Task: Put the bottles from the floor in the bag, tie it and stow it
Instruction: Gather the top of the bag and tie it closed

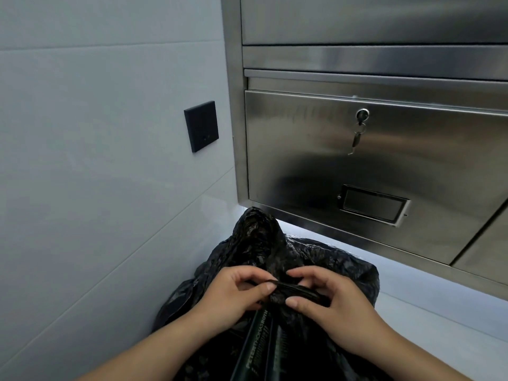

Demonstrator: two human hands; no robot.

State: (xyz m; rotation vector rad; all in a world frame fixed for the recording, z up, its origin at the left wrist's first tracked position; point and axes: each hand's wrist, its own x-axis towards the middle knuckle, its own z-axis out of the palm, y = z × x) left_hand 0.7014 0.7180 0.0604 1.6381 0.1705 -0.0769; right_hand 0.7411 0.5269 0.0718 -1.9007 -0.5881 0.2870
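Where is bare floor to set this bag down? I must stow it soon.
Bare floor lies right of the bag, below the cabinet. The bag crowds the corner by the wall; both hands grip it.

The bag (316, 259) is thin black plastic, crinkled and faintly glossy. The cabinet (384, 149) is brushed steel with a soft sheen, its key (357, 138) metal too. The wall (96, 160) tiles are smooth; the wall plate (201, 126) is matt black.

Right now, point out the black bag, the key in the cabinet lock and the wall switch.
black bag (255, 237): head view, bunched top.
key (357, 138): head view, hanging blade.
wall switch (201, 126): head view, plate centre.
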